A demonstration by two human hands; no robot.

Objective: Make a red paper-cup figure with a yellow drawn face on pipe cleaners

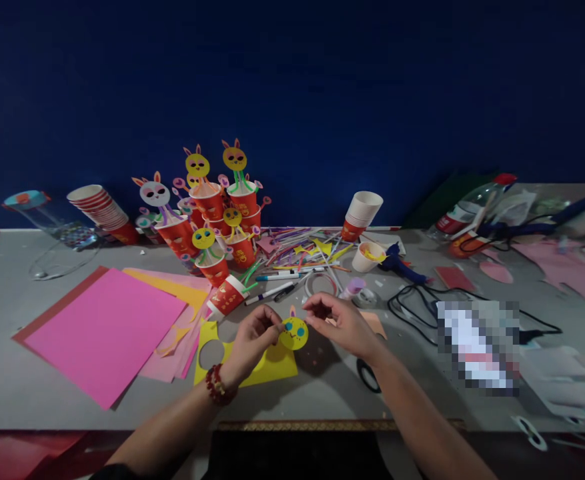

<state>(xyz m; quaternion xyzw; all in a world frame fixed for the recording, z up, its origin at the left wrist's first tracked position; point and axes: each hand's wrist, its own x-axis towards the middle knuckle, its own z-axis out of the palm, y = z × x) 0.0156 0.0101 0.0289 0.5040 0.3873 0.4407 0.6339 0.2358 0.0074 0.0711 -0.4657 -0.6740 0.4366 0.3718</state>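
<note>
Between the thumb and fingers of my left hand (259, 337) is a round yellow paper bunny face (293, 333) with blue eyes, a drawn mouth and an upright pink ear (293, 311). Close to the face's right edge is my right hand (339, 323). Its fingers are curled, the thumb and fingertips look slightly apart, and nothing shows between them. Under my left hand lies a yellow paper sheet (272, 368) with a round hole cut out. A red paper cup (228, 297) lies tipped over beyond that hand.
Red cups with paper bunny figures (213, 200) stand back left. Pink paper (107, 333) lies left. Pens (277, 275) and pipe cleaners (302, 247) spread across the middle. Black scissors handles (369, 375), a black cable (407, 307) and a bottle (465, 210) are to the right.
</note>
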